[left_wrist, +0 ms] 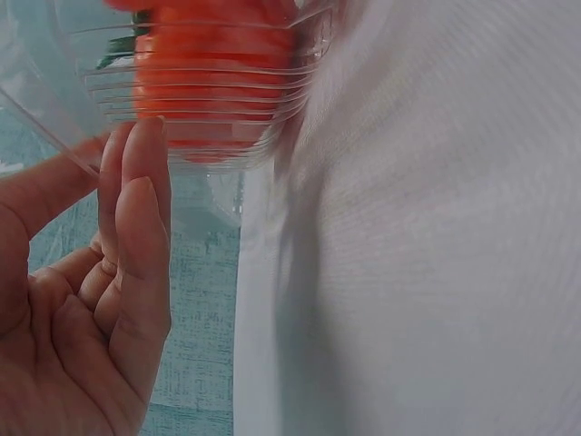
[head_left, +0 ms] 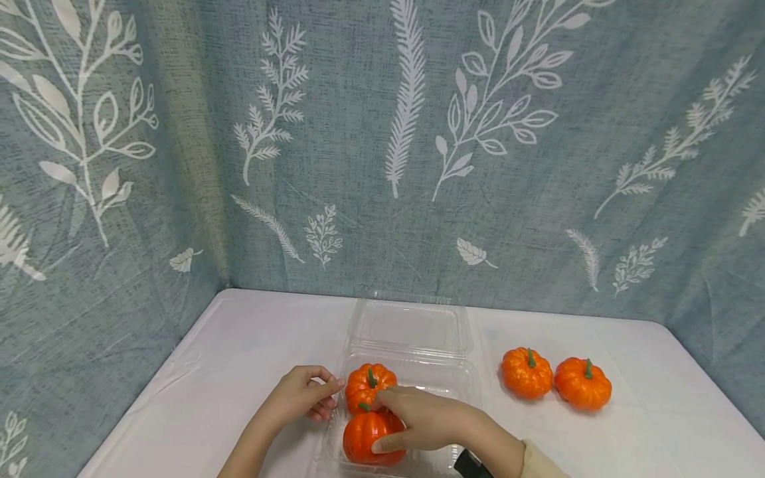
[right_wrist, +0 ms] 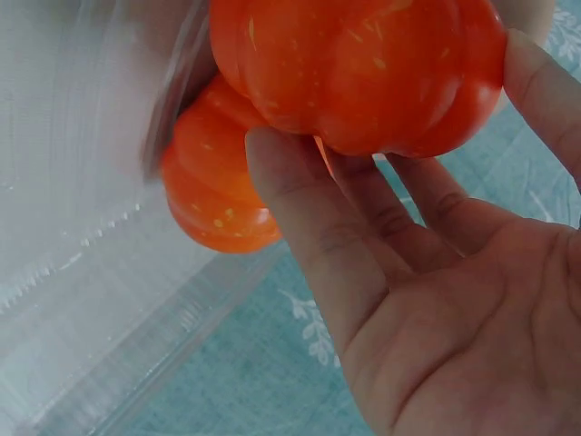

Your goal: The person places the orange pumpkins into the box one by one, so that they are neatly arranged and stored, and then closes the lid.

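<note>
A clear plastic clamshell container (head_left: 445,378) lies on the table with its lid (head_left: 412,328) folded back. My left hand (head_left: 301,397) pinches the left rim of its base between thumb and fingers. Inside, along the left side, are two orange pumpkins with green stems. My right hand (head_left: 433,418) grips the nearer pumpkin (head_left: 360,439), thumb on one side and fingers on the other. The farther pumpkin (head_left: 360,384) sits just behind it, partly covered by my right fingers. In the left wrist view, an orange pumpkin (left_wrist: 213,64) shows through the ribbed container wall.
Two more orange pumpkins, a left one (head_left: 526,374) and a right one (head_left: 582,384), sit side by side on the white-covered table (head_left: 239,345), right of the container. A blue-green leaf-patterned curtain (head_left: 358,219) hangs behind and at both sides.
</note>
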